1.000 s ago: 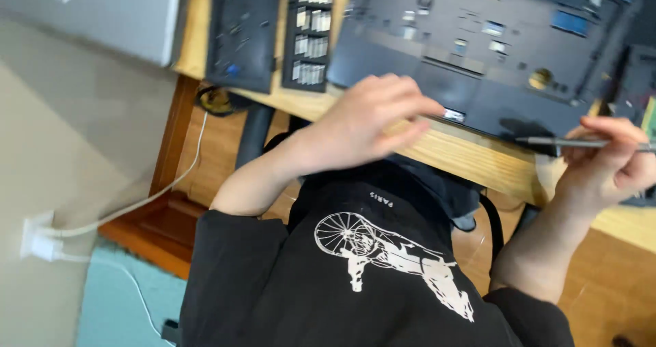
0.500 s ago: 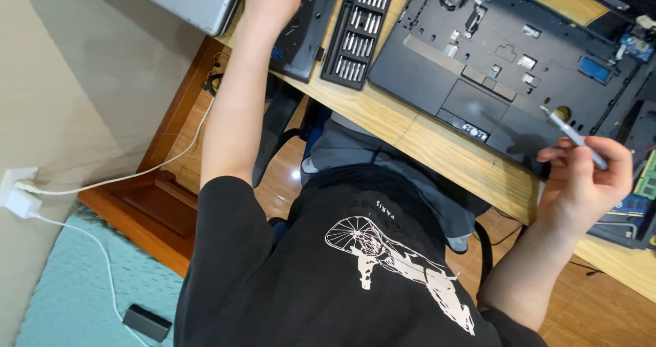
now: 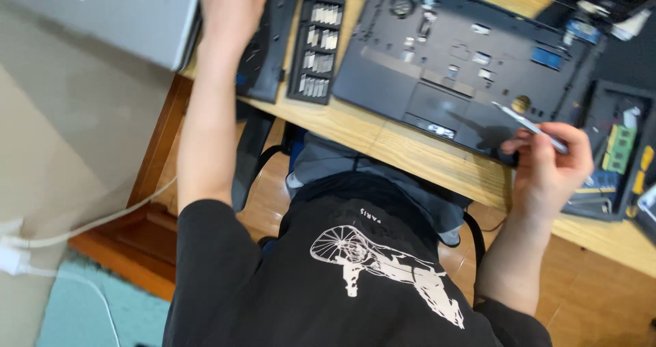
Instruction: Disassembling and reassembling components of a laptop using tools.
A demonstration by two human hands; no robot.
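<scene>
My right hand (image 3: 547, 166) is shut on a thin silver screwdriver (image 3: 526, 123), whose tip points at the front right corner of an opened black laptop base (image 3: 437, 80) on the wooden desk (image 3: 410, 149). My left arm stretches to the top of the view. My left hand (image 3: 229, 5) lies over a long black panel (image 3: 266, 60), beside a black case of screwdriver bits (image 3: 318, 50). Its fingers run past the frame edge, so their grip is hidden. My black printed shirt fills the bottom of the view.
A closed silver laptop (image 3: 102, 12) sits at the desk's left end. At the right lies a black tray with a green circuit board (image 3: 620, 145) and small parts. On the floor at the left, a white cable and charger (image 3: 20, 251) lie by a teal rug (image 3: 82, 306).
My left hand left the laptop base and reached up and left to the black panel by the bit case. My right hand kept the screwdriver near the base's front right corner.
</scene>
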